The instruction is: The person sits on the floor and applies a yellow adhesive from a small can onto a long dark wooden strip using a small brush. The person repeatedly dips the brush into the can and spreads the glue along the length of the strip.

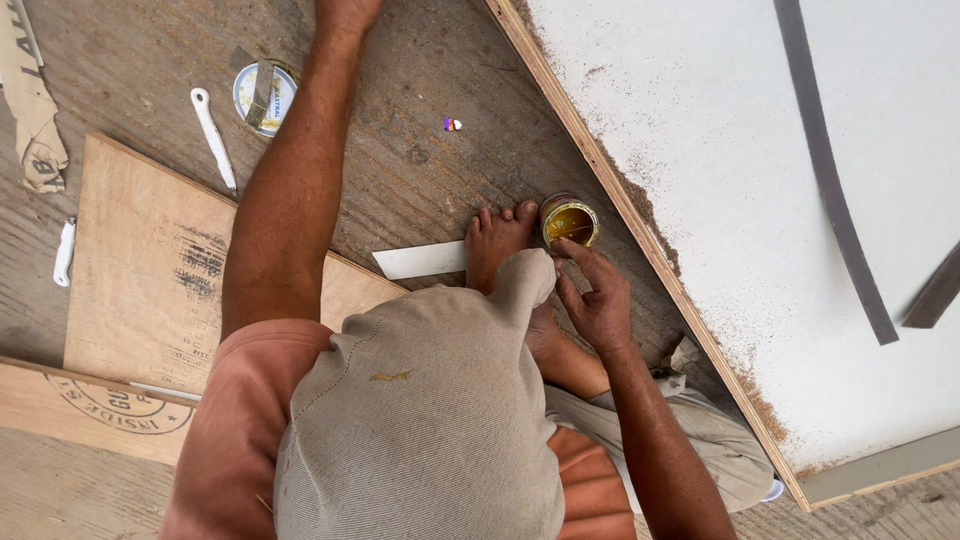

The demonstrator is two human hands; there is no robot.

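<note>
Right hand [598, 300], fingers loosely spread, touches rim of small open round metal tin of yellow adhesive [569, 221] beside bare foot [497, 243]; left hand out of frame w/ arm extended.

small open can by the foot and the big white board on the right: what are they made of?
Can: looks like metal, with a shiny gold-toned rim and inner wall; the right hand reaches at it. White board: probably plywood under a matte white laminate, since its raw edge shows wood and sawdust lies along it.

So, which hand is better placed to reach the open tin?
Right: the right hand hovers beside the open tin, fingers near its rim; the left arm stretches far away.
</note>
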